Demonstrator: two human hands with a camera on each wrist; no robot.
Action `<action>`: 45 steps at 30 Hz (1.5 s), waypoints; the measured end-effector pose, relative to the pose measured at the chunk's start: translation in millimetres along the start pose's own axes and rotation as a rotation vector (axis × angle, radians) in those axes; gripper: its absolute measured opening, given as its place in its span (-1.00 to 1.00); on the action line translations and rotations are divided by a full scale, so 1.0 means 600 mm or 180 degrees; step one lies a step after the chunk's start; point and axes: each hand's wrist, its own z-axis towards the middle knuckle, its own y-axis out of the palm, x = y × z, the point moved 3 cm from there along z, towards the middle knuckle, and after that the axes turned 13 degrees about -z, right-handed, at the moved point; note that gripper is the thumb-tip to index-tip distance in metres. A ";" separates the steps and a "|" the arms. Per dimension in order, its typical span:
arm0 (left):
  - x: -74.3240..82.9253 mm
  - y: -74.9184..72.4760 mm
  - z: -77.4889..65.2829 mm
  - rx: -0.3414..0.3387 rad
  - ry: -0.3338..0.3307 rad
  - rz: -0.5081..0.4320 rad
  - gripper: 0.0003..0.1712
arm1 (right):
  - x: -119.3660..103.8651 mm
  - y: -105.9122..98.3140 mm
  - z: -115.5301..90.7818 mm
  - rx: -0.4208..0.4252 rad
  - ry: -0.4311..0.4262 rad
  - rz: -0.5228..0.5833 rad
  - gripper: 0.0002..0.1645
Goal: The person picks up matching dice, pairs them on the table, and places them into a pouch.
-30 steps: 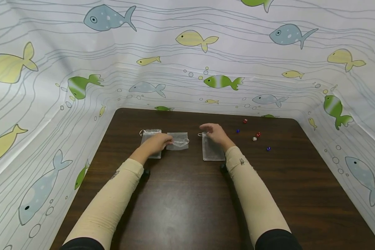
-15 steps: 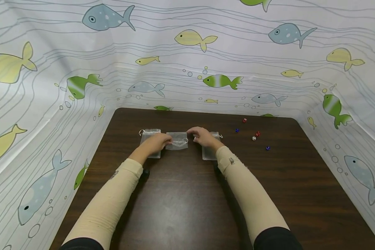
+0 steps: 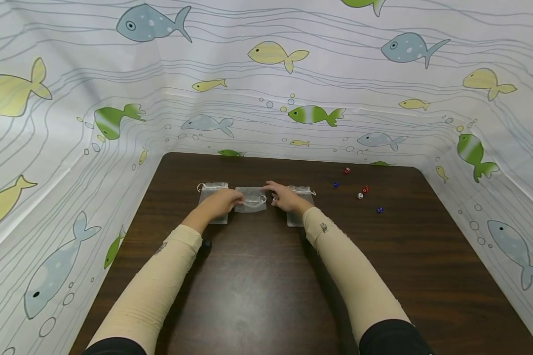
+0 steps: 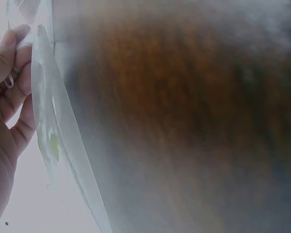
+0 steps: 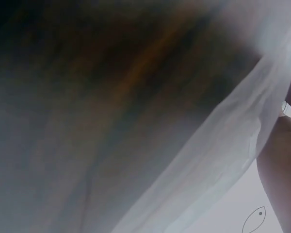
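Three sheer white drawstring pouches lie in a row on the dark table. My left hand (image 3: 219,203) crosses the left pouch (image 3: 222,219) and pinches the near left edge of the middle pouch (image 3: 251,206). Right of that pouch, my right hand (image 3: 287,198) reaches over the right pouch (image 3: 295,221), its index finger near the middle pouch's right edge. A small white die (image 3: 274,199) appears pinched at its fingertips, partly hidden. Pale mesh (image 4: 68,131) hangs beside the hand in the left wrist view. In the right wrist view, mesh (image 5: 223,150) covers much of the frame.
Several dice lie loose at the back right: red dice (image 3: 365,189), blue dice (image 3: 379,210) and a white die (image 3: 360,195). A fish-print sheet (image 3: 266,93) stands behind and along both sides of the brown table (image 3: 253,286).
My right hand has moved left from above the right pouch to the middle pouch's right edge, exposing the right pouch's right cord. My left hand has stayed in place.
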 end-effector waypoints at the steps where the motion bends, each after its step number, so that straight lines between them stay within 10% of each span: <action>1: 0.000 0.000 0.000 -0.0007 -0.0007 0.0001 -0.91 | 0.001 0.000 0.000 -0.0002 -0.0013 -0.0005 -0.29; 15: 0.002 0.002 0.003 -0.0038 0.0036 0.0066 -0.89 | 0.027 -0.056 -0.031 0.0854 -0.0039 0.0740 -0.42; 29: 0.000 0.004 0.001 -0.0021 0.0087 0.0095 -0.90 | 0.217 -0.119 -0.132 0.1603 0.0929 0.0703 -0.45; 45: 0.003 0.006 0.001 -0.0016 -0.0003 0.0073 -0.88 | 0.316 -0.112 -0.216 0.1334 0.1500 0.0148 -0.42</action>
